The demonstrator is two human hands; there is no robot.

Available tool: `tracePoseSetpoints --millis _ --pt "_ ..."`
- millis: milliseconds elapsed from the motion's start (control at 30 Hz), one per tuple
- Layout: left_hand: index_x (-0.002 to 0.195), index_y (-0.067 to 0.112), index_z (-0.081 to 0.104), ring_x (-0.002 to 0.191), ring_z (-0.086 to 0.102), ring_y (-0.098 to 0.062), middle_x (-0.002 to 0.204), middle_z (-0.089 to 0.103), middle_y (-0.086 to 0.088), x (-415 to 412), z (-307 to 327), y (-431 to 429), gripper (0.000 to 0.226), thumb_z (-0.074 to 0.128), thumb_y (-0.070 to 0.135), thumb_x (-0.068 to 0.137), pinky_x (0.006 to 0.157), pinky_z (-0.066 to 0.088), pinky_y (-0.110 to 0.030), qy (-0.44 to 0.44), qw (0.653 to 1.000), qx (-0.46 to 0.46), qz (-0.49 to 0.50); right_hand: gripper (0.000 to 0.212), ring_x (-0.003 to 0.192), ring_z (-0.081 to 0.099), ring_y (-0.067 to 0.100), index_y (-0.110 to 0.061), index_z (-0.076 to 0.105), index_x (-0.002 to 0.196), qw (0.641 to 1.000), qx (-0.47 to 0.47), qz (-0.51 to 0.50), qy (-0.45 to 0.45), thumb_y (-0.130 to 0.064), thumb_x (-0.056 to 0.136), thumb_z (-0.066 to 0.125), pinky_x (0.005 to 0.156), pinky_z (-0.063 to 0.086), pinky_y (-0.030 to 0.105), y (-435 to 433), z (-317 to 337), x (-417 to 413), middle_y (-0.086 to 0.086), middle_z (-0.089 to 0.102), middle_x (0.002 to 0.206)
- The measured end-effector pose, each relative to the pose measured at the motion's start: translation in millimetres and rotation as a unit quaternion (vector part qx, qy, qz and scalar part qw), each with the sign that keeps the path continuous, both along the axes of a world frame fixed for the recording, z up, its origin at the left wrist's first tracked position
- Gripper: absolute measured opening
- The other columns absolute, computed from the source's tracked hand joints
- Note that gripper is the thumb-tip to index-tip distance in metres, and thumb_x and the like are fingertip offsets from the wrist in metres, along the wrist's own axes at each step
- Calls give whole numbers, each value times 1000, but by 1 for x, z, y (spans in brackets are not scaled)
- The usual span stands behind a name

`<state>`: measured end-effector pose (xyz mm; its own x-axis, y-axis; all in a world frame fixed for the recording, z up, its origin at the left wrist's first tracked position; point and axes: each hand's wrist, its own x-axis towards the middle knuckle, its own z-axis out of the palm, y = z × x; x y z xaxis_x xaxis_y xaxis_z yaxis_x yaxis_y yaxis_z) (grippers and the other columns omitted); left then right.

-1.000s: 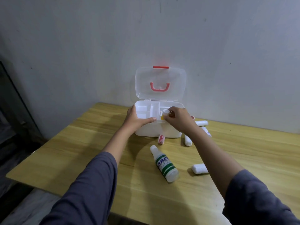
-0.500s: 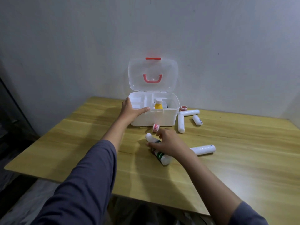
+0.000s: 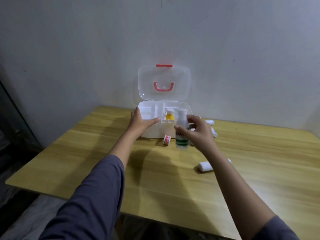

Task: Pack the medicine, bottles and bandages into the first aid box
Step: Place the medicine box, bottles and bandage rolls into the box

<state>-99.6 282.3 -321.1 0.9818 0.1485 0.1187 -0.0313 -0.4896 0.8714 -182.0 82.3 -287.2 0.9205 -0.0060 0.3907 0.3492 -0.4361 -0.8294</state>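
Green-striped bottle [image 3: 181,134] in right hand [image 3: 199,134]

Green-striped bottle [image 3: 181,134] is being blurred by motion, label unreadable. Bandage rolls [image 3: 213,130] behind right hand [image 3: 199,134] are being partly hidden. Both sleeves [image 3: 90,196] are being cut off at bottom edge.

right hand [image 3: 199,134] holding bottle [image 3: 181,134] upright, left hand [image 3: 140,122] on box [image 3: 187,110]
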Motion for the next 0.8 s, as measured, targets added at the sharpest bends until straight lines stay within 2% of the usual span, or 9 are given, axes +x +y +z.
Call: tracePoseSetpoints --millis 100,200,333,433,533,600,633,700,800 --pt "152 12 33 144 35 -28 157 33 -10 -15 -13 -3 96 83 46 77 112 37 -40 17 1000 -3 -14 34 76 59 -3 -6 62 107 994 83 -35 -59 -13 77 73 63 49 5 -7 14 -4 0 65 90" --pt "153 12 34 144 37 -28 157 35 -10 -29 -21 -6 121 81 65 55 115 39 -46 36 999 -8 -16 37 84 62 10 -10 58 111 992 93 -56 -71 -10 77 72 73 53 15 -7 16 2 0 64 96" --pt "153 13 34 143 39 -29 155 37 -9 -34 -36 -11 96 84 45 77 110 41 -40 36 999 -2 -11 39 91 60 17 -12 56 112 997 37 -72 -6 -12 77 72 83 53 32 -7 -5 16 0 61 97" --pt "155 16 31 144 36 -27 157 33 -8 -39 -46 -13 93 81 41 81 105 38 -34 39 999 4 -22 32 92 63 26 -12 57 104 997 -32 -65 36 -17 76 72 83 54 46 -11 -27 22 7 65 101" --pt "157 18 27 146 34 -26 159 30 -7 -42 -43 -13 94 80 43 83 107 36 -33 39 999 8 -29 30 90 62 27 -12 57 99 992 -95 -50 70 -19 75 72 76 54 38 -14 -35 28 8 66 99" --pt "157 18 26 147 33 -26 159 29 -7 -39 -37 -13 94 79 43 83 106 35 -31 34 999 11 -27 20 73 53 23 -16 52 73 988 -131 -53 64 -20 76 72 56 41 25 -14 -32 32 1 57 73" --pt "157 18 26 147 33 -26 159 28 -7 -37 -34 -12 94 79 43 83 106 34 -30 31 999 12 -25 31 67 46 22 -20 43 63 986 -146 -59 59 -22 76 71 51 32 24 -14 -29 34 -3 48 63" --pt "158 17 24 149 30 -25 161 26 -7 -33 -26 -10 96 78 43 84 107 33 -30 28 999 13 -24 42 64 42 23 -23 33 56 981 -170 -73 55 -27 77 69 50 27 29 -12 -23 41 -4 41 56" --pt "161 16 18 152 26 -25 165 19 -6 -26 -13 -8 101 77 46 84 114 33 -35 23 999 16 -25 43 67 46 24 -23 32 54 972 -210 -90 57 -35 77 67 58 31 32 -10 -11 51 -6 42 56"
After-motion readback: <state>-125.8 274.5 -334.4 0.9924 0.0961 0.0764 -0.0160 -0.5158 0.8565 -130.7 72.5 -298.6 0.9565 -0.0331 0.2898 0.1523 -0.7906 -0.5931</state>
